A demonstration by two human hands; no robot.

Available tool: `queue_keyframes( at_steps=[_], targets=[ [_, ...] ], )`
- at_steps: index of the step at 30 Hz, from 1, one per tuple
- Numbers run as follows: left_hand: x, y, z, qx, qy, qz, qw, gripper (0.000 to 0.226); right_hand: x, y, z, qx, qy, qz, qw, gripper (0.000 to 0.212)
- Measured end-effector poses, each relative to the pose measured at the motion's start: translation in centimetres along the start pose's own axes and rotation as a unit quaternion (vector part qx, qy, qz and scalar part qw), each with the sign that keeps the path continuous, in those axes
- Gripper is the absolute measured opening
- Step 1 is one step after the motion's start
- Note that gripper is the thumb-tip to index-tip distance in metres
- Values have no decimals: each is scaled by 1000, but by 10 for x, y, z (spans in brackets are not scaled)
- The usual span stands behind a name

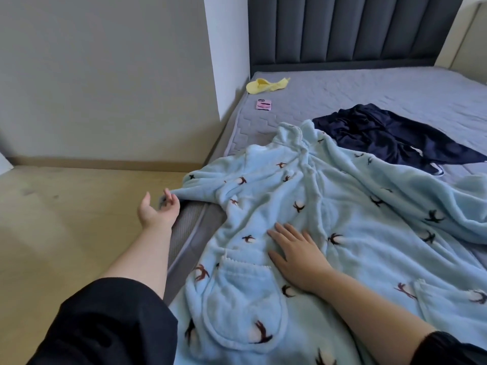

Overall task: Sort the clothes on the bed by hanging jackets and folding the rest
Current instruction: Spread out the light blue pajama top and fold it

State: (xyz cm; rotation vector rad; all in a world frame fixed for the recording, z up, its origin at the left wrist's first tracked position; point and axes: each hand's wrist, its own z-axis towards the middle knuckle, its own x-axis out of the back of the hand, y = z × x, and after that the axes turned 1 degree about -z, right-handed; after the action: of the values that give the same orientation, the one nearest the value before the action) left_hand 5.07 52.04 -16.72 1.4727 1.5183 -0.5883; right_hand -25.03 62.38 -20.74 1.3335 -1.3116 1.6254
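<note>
Presently, with the headboard (342, 27) taken as 12 o'clock, the left hand (158, 209) is extended past the bed's 9 o'clock edge. Its palm is turned up, the thumb is spread wide, and the fingers are loosely curled against the cuff of the robe's sleeve (203, 183). Blur there prevents telling whether the fingers grip the cuff or only touch it. The right hand (297, 256) lies palm down with fingers straight and slightly spread, pressing flat on the light-blue fleece robe (355, 233) and holding nothing. The robe is spread front-up across the near part of the mattress (369, 85), collar toward 12 o'clock, its sleeve stretched over the mattress edge toward 9 o'clock. Beyond that edge a wood-toned floor (79, 219) runs to the wall (105, 75). At 1 o'clock from the collar, touching the robe, lies a crumpled navy garment (382, 135). Near the 11 o'clock corner rest a yellow cloth item (266, 85) and, just beside it, a pink phone (264, 104). A patch pocket (242, 304) at 7 o'clock from the right hand lies flat; its inside is hidden.
</note>
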Motion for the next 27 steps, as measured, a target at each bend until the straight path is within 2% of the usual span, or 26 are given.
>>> queue_keyframes(
  at_steps=[3, 5, 6, 8, 10, 11, 12, 14, 17, 18, 20, 21, 22, 23, 24, 25, 26, 27],
  targets=[
    [-6, -6, -3, 44, 24, 59, 997, 28, 1, 2, -1, 4, 7, 9, 1000, 56],
    [-9, -17, -9, 50, 31, 176, 983, 36, 1, 2, -2, 4, 10, 13, 1000, 56],
    [-8, -22, -9, 35, 33, 229, 972, 47, 0, 2, -2, 4, 13, 14, 1000, 55],
    [-13, -31, -8, -35, 46, 255, 965, 74, -1, 2, -1, 4, 17, 13, 1000, 55],
    [-14, -37, -6, -83, 35, 334, 938, 81, -2, 2, 1, 2, 20, 14, 1000, 54],
    [-9, -35, -5, -106, 42, 351, 929, 77, -2, 2, 1, 1, 21, 14, 1000, 54],
    [-2, -31, -8, -131, 15, 369, 920, 68, -3, 1, 2, 0, 22, 13, 1000, 54],
    [-5, -32, -22, -127, -12, 346, 929, 47, -5, 0, 2, -5, 25, 5, 1000, 55],
    [-14, -29, -20, -124, -17, 340, 932, 47, -7, -1, 2, -8, 20, -7, 1000, 55],
    [-22, -26, -23, -139, -22, 363, 921, 45, -7, -3, 2, -7, 17, -8, 1000, 55],
    [-38, -30, -30, -163, -34, 417, 894, 23, -6, -4, 3, -5, 7, -3, 1000, 55],
    [-46, -35, -28, -200, -34, 473, 858, 21, -3, -4, 4, -9, 2, 19, 1000, 54],
    [-56, -43, -28, -282, -55, 541, 791, 31, 2, -3, 4, -26, -8, 73, 997, 51],
    [-66, -51, -38, -364, -79, 601, 707, 46, 9, -1, 4, -58, -20, 170, 984, 45],
    [-69, -61, -40, -438, -129, 626, 632, 56, 20, 2, 4, -100, -31, 313, 944, 35],
    [-72, -75, -54, -513, -200, 654, 519, 60, 34, 8, 3, -137, -30, 477, 867, 25],
    [-70, -91, -63, -579, -290, 664, 374, 60, 49, 17, 3, -165, -16, 611, 774, 18],
    [-62, -106, -70, -609, -379, 654, 240, 57, 63, 31, 1, -190, 13, 701, 688, 17]
  ],
)
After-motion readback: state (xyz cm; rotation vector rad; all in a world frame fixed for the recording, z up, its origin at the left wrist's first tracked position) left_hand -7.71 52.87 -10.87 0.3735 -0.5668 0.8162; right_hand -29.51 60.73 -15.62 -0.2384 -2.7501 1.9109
